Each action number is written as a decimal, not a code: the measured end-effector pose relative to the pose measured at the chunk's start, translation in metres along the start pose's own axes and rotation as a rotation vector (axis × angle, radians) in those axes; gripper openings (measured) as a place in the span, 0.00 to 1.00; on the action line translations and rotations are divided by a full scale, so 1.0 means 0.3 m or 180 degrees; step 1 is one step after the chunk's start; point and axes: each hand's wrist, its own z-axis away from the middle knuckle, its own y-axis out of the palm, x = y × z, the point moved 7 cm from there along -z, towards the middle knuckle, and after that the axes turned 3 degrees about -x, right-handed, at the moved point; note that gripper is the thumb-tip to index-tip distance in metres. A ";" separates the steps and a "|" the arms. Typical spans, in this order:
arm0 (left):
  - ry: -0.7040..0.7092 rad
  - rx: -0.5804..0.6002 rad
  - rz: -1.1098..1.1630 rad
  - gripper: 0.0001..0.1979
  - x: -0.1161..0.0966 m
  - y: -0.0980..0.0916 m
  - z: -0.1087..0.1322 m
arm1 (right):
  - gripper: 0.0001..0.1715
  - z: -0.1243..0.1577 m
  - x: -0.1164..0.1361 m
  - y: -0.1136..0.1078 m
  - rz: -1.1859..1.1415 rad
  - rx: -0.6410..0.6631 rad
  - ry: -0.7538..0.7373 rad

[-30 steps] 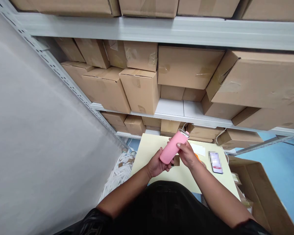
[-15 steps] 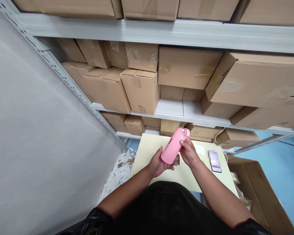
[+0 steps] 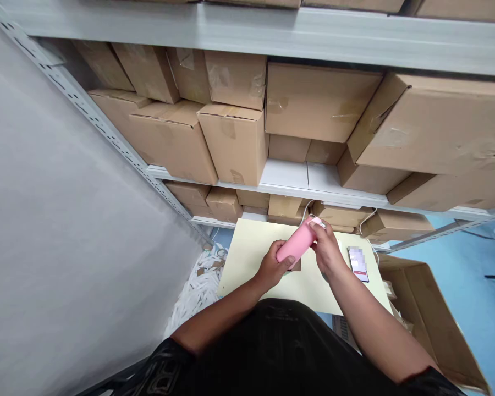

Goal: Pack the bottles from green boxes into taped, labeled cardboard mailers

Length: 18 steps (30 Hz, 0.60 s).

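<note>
I hold a pink cylinder-shaped device [image 3: 297, 243] with a white end over a pale yellow table [image 3: 256, 258]. My left hand [image 3: 274, 265] is wrapped round its lower end. At the upper white end, the fingers of my right hand [image 3: 326, 248] are closed on the device. The device lies tilted, its white end pointing up and to the right. A small brown piece [image 3: 297, 266] lies on the table under it.
A phone [image 3: 358, 263] lies on the table to the right. Metal shelves [image 3: 297, 181] packed with cardboard boxes rise behind the table. An open cardboard box [image 3: 433, 319] stands at the right, white scraps [image 3: 198, 291] lie on the floor at the left, beside a grey wall.
Both hands and the pink device have shifted slightly away from me over the table. My left hand has slid up round the lower end; the right hand now covers the white end.
</note>
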 end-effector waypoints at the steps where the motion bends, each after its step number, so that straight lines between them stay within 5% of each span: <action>1: 0.0151 0.0033 -0.0204 0.29 -0.004 -0.003 -0.005 | 0.33 -0.008 0.000 -0.012 0.0101 -0.0061 -0.0039; 6: 0.0675 -0.0317 -0.1546 0.19 0.002 -0.099 -0.052 | 0.34 -0.028 0.037 -0.120 0.0513 -0.0355 -0.0822; 10: 0.0025 -0.0408 -0.2637 0.26 0.114 -0.164 -0.090 | 0.34 -0.025 0.051 -0.189 0.0741 -0.0577 -0.1233; 14: -0.0782 -0.0034 -0.2485 0.20 0.237 -0.154 -0.090 | 0.34 -0.031 -0.034 -0.148 0.0850 -0.0177 -0.0994; 18: -0.0757 0.0007 -0.2118 0.12 0.270 -0.137 -0.088 | 0.33 -0.046 -0.146 -0.095 0.1080 0.0065 -0.0826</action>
